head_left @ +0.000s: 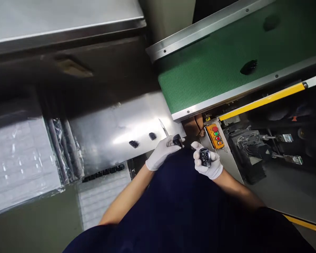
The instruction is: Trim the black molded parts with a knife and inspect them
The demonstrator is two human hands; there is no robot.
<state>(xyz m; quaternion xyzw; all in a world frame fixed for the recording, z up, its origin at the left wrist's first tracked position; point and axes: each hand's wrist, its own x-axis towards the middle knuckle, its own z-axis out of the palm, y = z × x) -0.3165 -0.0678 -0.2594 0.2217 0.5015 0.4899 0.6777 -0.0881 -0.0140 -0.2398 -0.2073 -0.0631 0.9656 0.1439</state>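
Observation:
My left hand (162, 153), in a white glove, is closed around a small black plastic part (177, 140) with a smooth outer face. A slim pointed metal blade (163, 127), like a craft knife, extends from beside its fingers; whether the hand grips it or it lies on the table I cannot tell. In my right hand (209, 167), also gloved, sits another black plastic part (205, 157), its hollowed side turned up and fingers wrapped round its edges. Two similar black pieces, one nearer (152, 136) and one farther left (133, 144), lie on the metal table (107, 130).
A green conveyor belt (200, 77) carries dark parts (249, 67) at upper right. Below it is an orange button box (216, 136) beside a yellow bar (263, 101). Stacked clear plastic trays (21, 161) stand left; another tray (105, 196) lies below the table edge. A metal shelf (63, 21) overhangs.

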